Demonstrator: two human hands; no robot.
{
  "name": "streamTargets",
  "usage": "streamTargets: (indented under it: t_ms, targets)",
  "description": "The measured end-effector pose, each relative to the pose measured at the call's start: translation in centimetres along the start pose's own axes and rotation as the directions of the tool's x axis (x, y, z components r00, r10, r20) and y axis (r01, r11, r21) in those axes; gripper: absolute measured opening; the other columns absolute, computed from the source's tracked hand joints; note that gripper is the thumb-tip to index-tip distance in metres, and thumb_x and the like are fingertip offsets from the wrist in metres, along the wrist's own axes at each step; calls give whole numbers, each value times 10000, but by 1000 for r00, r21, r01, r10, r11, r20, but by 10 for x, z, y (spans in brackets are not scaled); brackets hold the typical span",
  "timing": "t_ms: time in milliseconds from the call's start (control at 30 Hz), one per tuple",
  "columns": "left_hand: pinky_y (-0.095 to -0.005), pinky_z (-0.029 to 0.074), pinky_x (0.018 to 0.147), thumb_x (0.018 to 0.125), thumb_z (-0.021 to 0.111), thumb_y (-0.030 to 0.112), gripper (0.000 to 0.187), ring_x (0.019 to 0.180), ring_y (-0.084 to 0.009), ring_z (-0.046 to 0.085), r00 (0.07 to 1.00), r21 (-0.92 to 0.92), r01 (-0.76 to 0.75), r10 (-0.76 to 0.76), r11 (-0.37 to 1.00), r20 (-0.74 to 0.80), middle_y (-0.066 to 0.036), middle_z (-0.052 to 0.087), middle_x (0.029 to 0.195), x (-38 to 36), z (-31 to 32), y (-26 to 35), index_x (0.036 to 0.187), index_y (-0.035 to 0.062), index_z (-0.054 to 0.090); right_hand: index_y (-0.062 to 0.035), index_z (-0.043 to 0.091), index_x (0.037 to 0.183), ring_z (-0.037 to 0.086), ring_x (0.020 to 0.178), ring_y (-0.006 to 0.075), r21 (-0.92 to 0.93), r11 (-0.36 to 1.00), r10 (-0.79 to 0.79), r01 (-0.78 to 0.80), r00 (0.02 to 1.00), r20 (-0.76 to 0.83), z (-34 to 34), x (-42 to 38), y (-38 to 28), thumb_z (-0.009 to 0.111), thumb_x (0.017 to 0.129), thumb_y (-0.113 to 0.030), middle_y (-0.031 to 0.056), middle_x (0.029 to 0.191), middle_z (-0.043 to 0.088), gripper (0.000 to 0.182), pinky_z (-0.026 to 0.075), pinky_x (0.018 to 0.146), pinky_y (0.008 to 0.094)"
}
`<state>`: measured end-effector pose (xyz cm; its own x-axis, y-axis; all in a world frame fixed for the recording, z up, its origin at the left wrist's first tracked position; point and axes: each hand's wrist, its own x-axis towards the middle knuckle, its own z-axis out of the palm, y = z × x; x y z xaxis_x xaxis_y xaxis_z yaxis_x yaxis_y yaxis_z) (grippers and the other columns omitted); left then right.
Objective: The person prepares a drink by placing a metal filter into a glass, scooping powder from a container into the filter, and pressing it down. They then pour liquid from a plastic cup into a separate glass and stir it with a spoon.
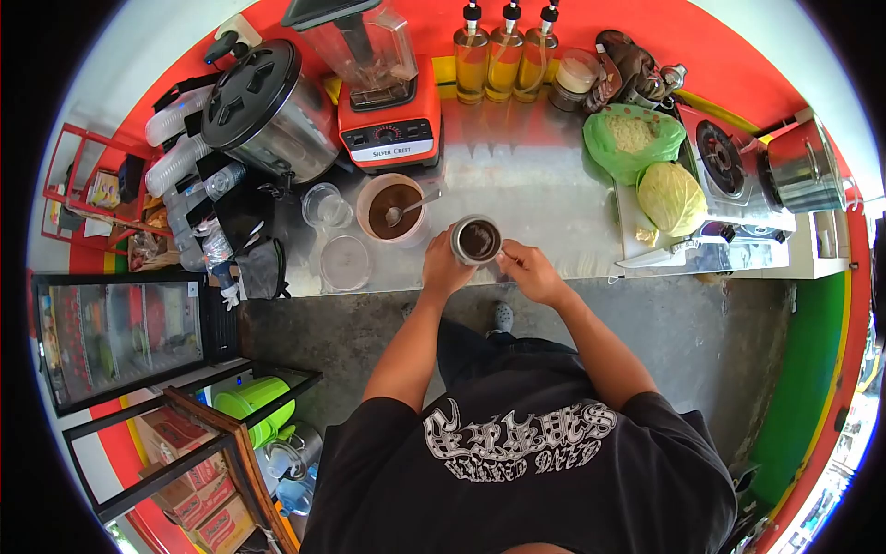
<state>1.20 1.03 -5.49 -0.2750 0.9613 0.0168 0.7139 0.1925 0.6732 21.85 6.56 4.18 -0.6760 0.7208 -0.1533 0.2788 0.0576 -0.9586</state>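
Observation:
A metal mug (pixel 456 242) with dark brown liquid (pixel 479 240) in it is above the front edge of the steel counter. My left hand (pixel 445 264) is wrapped round its left side. On the other side, my right hand (pixel 535 271) has its fingers closed at the mug's handle. Just left of the mug stands a tub (pixel 365 199) of brown powder, with a metal spoon (pixel 417 205) resting in it. Beside the tub are a clear plastic container (pixel 325 205) and a round clear lid (pixel 345 262).
A red blender (pixel 389 125) and a large metal dispenser (pixel 277 120) stand back left. Several pump bottles (pixel 505 65) line the wall. At right are a cabbage (pixel 672 199), a knife (pixel 651 257), a green bag (pixel 604 152) and a stove (pixel 729 162) with a pot (pixel 808 166).

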Motion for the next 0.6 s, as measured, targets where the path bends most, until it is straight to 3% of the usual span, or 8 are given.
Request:
streamTargets:
  t_ms: [67,200,300,367,433,500,533,600]
  targets:
    - [-486,507,1032,764,877,309,718,1138,-364,661,997,-13,-73,73,997,-5,-142,700,1175,-1,1,-3,1373,108,554,21,569,877,530,697,154,68,997,40,-40,999,8,1,2,10,578,1116,-243,67,773,540,356,467,672,360]
    - [-485,504,1031,768,874,315,706,1135,-363,662,999,-18,-37,36,999,-30,-133,701,1177,-3,-2,0,1365,106,559,2,583,903,522,713,122,167,977,134,-130,991,-11,2,5,25,564,1127,-246,29,785,563,335,464,668,333]
    - [-485,504,1028,771,865,311,691,1139,-362,657,997,-14,-80,80,997,2,-133,694,1171,-3,-3,3,1356,102,562,-8,586,878,509,708,113,221,975,15,-17,1000,12,6,4,29,555,1131,-261,31,770,564,359,453,655,321]
    - [-505,522,978,798,863,312,565,1105,-385,669,998,-23,-46,45,999,-37,-148,711,1146,-3,-5,5,1256,99,609,-10,586,866,506,713,115,149,987,58,-54,998,-23,4,4,31,549,1133,-266,31,765,554,373,451,661,318]
    - [-508,522,978,794,867,320,576,1109,-389,667,995,4,-92,92,996,-41,-147,710,1150,-1,1,-2,1259,100,607,-11,586,854,503,718,116,77,993,97,-93,994,-57,3,6,28,543,1136,-272,30,760,545,386,450,666,315]
    - [-511,521,978,791,870,328,586,1114,-393,664,990,30,-133,134,991,-46,-147,709,1154,-1,3,-3,1262,101,606,-18,592,832,498,736,112,-123,941,-312,315,949,43,3,8,26,528,1143,-293,26,756,531,421,446,684,307]
    - [-504,514,997,780,860,315,616,1114,-391,657,995,10,-98,98,995,-36,-147,698,1148,-2,1,-1,1289,98,588,-18,592,832,498,736,112,-122,941,-313,316,949,47,4,7,28,528,1143,-293,26,756,531,421,446,684,307]
    - [-497,506,1015,770,850,301,647,1115,-389,651,998,-11,-61,61,998,-32,-148,686,1141,-3,0,1,1315,95,570,-26,601,857,503,757,107,165,977,141,-133,989,-42,8,7,33,517,1148,-311,16,772,541,416,446,704,304]
